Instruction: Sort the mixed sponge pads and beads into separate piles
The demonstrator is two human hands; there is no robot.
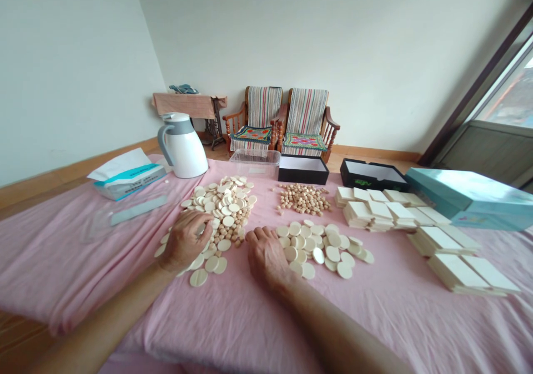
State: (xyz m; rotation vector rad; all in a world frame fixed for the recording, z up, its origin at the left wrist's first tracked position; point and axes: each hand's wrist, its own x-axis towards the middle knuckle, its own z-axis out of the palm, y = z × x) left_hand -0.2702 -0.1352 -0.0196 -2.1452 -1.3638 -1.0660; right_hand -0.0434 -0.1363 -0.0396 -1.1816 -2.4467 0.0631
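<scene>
My left hand [188,239] is over the left side of a mixed pile of pale round wooden discs [228,221] and small wooden cubes [227,234]. Its fingers are curled inward, and a pale disc shows by the fingertips; whether it is gripped I cannot tell. Between this pile and a second spread of round wooden discs [333,253], my right hand [266,254] rests low on the pink cloth. Its fingers bend downward, hiding whatever is beneath them. Farther back lies a separate heap of small wooden cubes [305,198].
Stacks of pale rectangular wooden pieces [453,271] stand at the right, beside a light-blue box [478,196]. Black open boxes [303,175] and a clear plastic container [254,160] line the back edge. A white jug [187,152] and a tissue pack [129,180] are at left.
</scene>
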